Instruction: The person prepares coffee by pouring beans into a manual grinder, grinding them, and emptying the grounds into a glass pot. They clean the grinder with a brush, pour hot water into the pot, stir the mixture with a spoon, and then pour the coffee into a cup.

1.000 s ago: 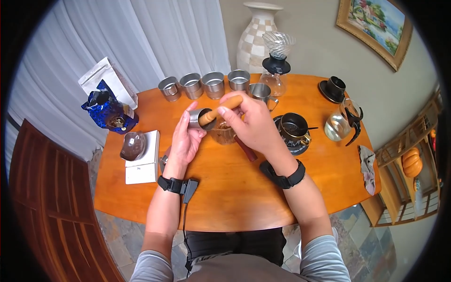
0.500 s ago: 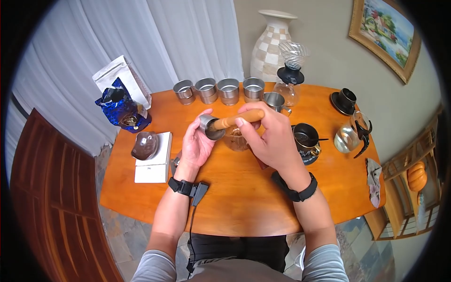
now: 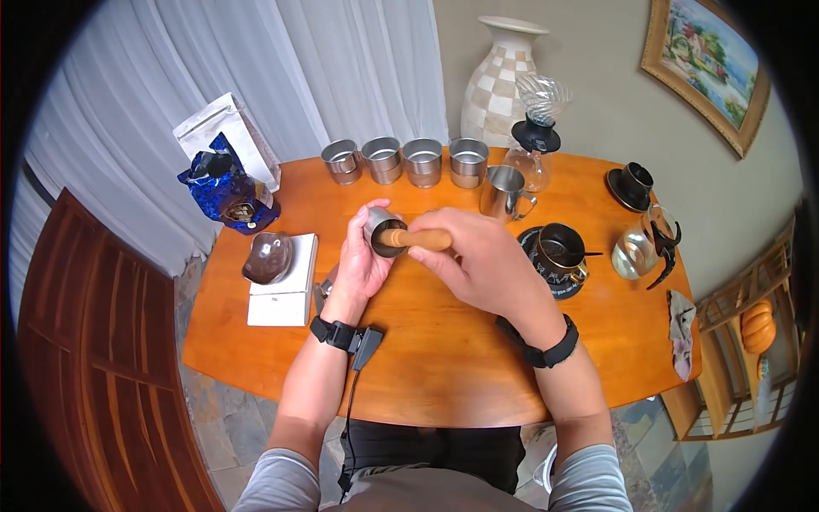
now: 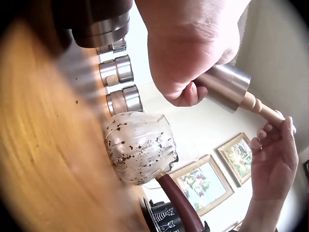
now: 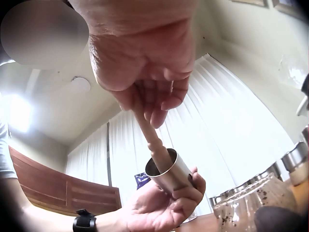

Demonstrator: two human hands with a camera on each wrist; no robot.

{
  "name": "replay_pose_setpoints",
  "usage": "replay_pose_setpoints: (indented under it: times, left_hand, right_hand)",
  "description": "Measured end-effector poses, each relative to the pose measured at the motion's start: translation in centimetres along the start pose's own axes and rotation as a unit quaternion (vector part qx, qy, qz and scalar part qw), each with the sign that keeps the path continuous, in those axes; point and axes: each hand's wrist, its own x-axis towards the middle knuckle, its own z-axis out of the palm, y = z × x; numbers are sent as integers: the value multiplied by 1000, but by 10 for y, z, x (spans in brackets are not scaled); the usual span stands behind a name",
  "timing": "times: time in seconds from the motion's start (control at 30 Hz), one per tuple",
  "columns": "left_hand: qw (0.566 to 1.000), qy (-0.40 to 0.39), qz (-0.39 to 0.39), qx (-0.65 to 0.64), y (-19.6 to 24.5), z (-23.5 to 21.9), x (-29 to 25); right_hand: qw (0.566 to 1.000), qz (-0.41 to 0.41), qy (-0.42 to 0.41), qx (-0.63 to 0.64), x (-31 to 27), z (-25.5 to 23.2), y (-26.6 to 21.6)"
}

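Observation:
The left hand (image 3: 365,263) grips a small steel cup (image 3: 375,224), tilted with its mouth toward the right hand. Between thumb and fingers the right hand (image 3: 486,260) pinches a turned wooden handle (image 3: 428,239), whose far end is inside the cup. In the right wrist view the wooden piece (image 5: 153,140) enters the steel cup (image 5: 177,176) from above. Low beside the hands, a ribbed glass vessel (image 4: 140,145) with brown specks and a dark red handle (image 4: 181,203) stands on the table; the right hand covers it in the head view.
Several steel cups (image 3: 423,162) line the back edge, near a steel pitcher (image 3: 503,194) and a glass dripper (image 3: 536,128). A scale (image 3: 286,286) with a dark bowl (image 3: 268,258) and a blue bag (image 3: 223,189) are left. Right are a black cup (image 3: 559,247) and a glass pot (image 3: 636,252).
The wooden handle has swung lower and deeper into the steel cup, and the right hand has come down over the glass vessel. The head view has shifted, so the table things appear farther right.

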Motion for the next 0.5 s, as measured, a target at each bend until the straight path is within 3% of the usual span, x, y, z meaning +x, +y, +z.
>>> replay_pose_setpoints:
  times: [0.07,0.4,0.5]
  left_hand:
    - [999,31,20,15,1,6,-2]
    - [998,43,36,31,-2,2,-1]
    - [999,28,28,30,-3,-4,1]
  right_hand:
    - [986,123,31,104,1,-4,-10]
    - [974,183,76,105,1,4,-13]
    - [986,146,38,69,-2,8,-10]
